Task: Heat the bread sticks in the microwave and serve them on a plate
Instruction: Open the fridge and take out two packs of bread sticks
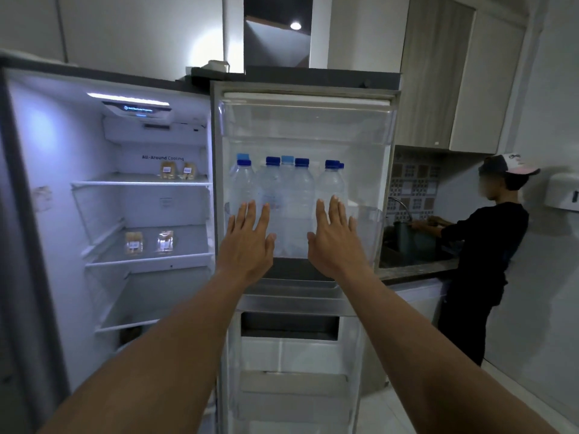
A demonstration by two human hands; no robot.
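Observation:
The fridge stands open in front of me. Two clear packets of bread sticks [177,171] lie on its upper shelf, and two more packets [148,242] lie on the middle shelf [147,261]. My left hand [249,238] and my right hand [333,238] are stretched out side by side with fingers spread, palms away from me, in front of the open fridge door [304,195]. Both hands hold nothing. They are to the right of the shelves, not touching any packet.
Several water bottles [282,189] with blue caps fill the door rack behind my hands. To the right, a person [482,255] in a cap and dark clothes works at a sink [407,245] on a dark counter. Wall cabinets hang above.

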